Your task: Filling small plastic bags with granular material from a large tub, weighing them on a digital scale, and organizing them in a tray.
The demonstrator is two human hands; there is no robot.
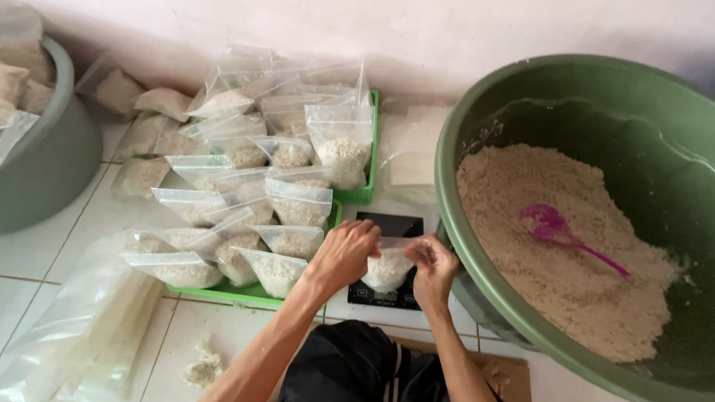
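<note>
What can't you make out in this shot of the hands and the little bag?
- Head view: the black scale display is hidden by the small filled bag and both hands, left hand and right hand.
- Green tub: right side cut off by the frame edge.
- Grey tub: left part cut off.

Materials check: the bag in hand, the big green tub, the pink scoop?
Bag, pinched at its top by the left hand and right hand: thin clear plastic film, glossy; the pale grains show through. Tub: likely moulded plastic, dull green with a soft sheen and a rolled rim. Scoop: looks like translucent pink plastic.
</note>
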